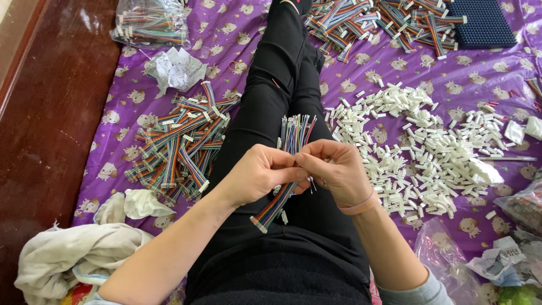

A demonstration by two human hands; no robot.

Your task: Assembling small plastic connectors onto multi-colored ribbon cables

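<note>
Fingers of the left hand (261,172) are curled tight around a rainbow ribbon cable (285,175), and those of the right hand (334,169) are pinched narrowly on the same cable, just where the two hands meet above the black-trousered legs (271,96). The cable's loose wire ends are fanned upward above the knuckles, while its connector end hangs down toward the lap. A small metal piece seems to be held under the right fingertips, though it is too small to be told for certain. A pink band (361,204) is worn on the right wrist.

Far left of the legs, a crumpled pale cloth (73,254) is seen on the dark wooden floor (51,113). Nearer the legs on that side, a heap of finished ribbon cables (180,144) is spread on the purple patterned sheet (237,45); beyond it, a clear plastic bag of cables (151,22) and a ball of crumpled white paper (176,69) are laid. Right of the legs, a wide scatter of white plastic connector housings (429,147) is found, with a further pile of cables (389,22) and a dark blue studded panel (485,22) beyond. Clear bags (522,206) are set at the far right edge.
</note>
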